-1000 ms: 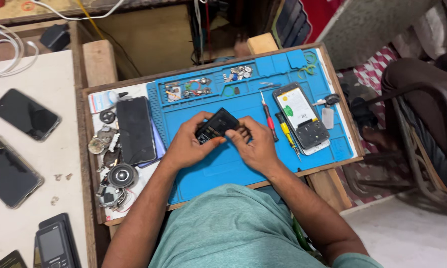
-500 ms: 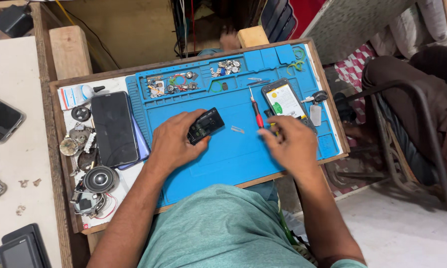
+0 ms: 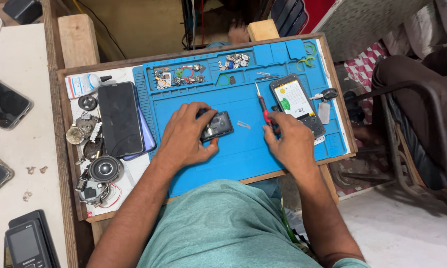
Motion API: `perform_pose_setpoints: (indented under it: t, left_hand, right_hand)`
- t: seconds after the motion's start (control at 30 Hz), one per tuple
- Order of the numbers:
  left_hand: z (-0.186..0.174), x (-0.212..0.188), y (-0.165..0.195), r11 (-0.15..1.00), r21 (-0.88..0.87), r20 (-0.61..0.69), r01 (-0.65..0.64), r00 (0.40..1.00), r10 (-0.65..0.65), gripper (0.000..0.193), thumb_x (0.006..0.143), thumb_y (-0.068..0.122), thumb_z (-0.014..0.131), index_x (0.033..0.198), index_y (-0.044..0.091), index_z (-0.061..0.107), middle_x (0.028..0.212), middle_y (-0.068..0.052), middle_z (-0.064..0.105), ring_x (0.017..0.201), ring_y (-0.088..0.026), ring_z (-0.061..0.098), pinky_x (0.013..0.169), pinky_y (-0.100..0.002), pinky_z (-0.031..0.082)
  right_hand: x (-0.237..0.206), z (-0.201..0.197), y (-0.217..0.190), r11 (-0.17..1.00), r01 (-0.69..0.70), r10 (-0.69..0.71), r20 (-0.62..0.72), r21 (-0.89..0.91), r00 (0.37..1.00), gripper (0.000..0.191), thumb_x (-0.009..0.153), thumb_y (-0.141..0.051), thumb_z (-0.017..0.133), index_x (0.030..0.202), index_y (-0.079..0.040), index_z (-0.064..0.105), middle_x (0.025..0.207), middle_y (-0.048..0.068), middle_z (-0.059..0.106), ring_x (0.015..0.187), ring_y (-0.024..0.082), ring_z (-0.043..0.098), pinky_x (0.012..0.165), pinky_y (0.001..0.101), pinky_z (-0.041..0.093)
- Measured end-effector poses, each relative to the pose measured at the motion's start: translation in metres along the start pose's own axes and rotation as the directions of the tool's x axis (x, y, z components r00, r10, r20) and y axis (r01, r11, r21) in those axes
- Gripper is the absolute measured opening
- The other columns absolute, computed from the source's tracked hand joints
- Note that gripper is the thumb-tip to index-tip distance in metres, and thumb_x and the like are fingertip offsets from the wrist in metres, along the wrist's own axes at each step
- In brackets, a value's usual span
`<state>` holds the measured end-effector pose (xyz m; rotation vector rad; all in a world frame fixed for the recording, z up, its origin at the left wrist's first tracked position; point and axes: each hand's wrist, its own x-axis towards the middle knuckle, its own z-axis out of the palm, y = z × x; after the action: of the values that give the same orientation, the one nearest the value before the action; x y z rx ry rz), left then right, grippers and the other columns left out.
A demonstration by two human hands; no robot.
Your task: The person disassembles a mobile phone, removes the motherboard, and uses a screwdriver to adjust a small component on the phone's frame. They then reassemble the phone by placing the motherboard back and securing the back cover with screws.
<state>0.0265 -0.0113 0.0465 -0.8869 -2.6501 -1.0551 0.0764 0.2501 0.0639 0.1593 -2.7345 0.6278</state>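
Screwdriver (image 3: 263,106) lies just far of the right hand (image 3: 290,144), its long axis running near to far; fingers curl toward it. Left hand (image 3: 186,136) pinches a small phone (image 3: 217,125).

The person wears a short-sleeved T-shirt (image 3: 223,228) of plain teal-green fabric, softly creased across the front, with no visible print or pocket. Both forearms are bare. The left hand (image 3: 186,136) and right hand (image 3: 293,141) appear free of rings, watches and gloves, though fine detail is hard to resolve.
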Motion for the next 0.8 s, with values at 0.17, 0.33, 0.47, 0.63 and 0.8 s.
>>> perform_pose_setpoints:
  t: [0.17,0.33,0.47,0.63,0.8]
  left_hand:
    - [-0.001,0.001,-0.004,0.999,0.028,-0.039,0.039,0.998,-0.038,0.06,0.067,0.022,0.077,0.123,0.002,0.07,0.123,-0.012,0.062,0.107,-0.032,0.057,0.092,-0.044,0.045]
    - [0.006,0.003,-0.009,0.999,0.04,-0.07,0.02,0.997,-0.017,0.058,0.069,0.021,0.078,0.124,0.002,0.07,0.122,-0.013,0.062,0.107,-0.033,0.056,0.092,-0.044,0.045]
    - [0.01,0.001,-0.01,0.996,0.065,-0.088,0.066,0.994,-0.061,0.059,0.071,0.022,0.078,0.127,0.002,0.07,0.119,-0.013,0.062,0.105,-0.032,0.057,0.09,-0.044,0.045]
    - [0.009,0.0,-0.012,0.996,0.035,-0.127,0.085,0.989,-0.08,0.057,0.073,0.022,0.079,0.126,0.005,0.071,0.119,-0.012,0.062,0.107,-0.032,0.057,0.093,-0.044,0.045]
    - [0.001,-0.001,-0.016,0.996,-0.02,-0.115,0.083,0.99,-0.084,0.057,0.071,0.023,0.082,0.124,0.007,0.071,0.117,-0.012,0.063,0.106,-0.032,0.057,0.095,-0.045,0.045]
  right_hand:
    - [0.001,-0.034,0.008,0.953,-0.089,0.139,-0.158,0.29,0.978,0.037,0.09,-0.002,0.074,0.126,-0.004,0.067,0.096,0.009,0.073,0.078,0.015,0.07,0.068,0.0293,0.058]
    - [-0.011,-0.073,0.039,0.608,-0.014,0.252,-0.176,0.794,0.952,0.051,0.099,0.005,0.06,0.145,-0.003,0.042,0.107,0.01,0.062,0.084,0.016,0.067,0.08,0.03,0.06]
    - [-0.007,-0.045,0.057,0.141,-0.064,0.159,0.042,0.988,0.986,0.027,0.092,0.009,0.06,0.116,-0.001,0.05,0.098,0.008,0.056,0.076,0.017,0.061,0.07,0.0298,0.053]
    - [0.004,-0.001,0.035,0.813,-0.13,0.057,0.145,0.568,0.988,0.018,0.089,-0.005,0.073,0.093,-0.005,0.055,0.084,0.006,0.058,0.074,0.018,0.056,0.064,0.0332,0.047]
    - [0.018,0.011,-0.012,0.972,0.081,-0.128,0.21,0.22,0.969,0.025,0.082,-0.016,0.081,0.103,-0.006,0.07,0.095,0.013,0.07,0.085,0.034,0.068,0.071,0.0415,0.053]
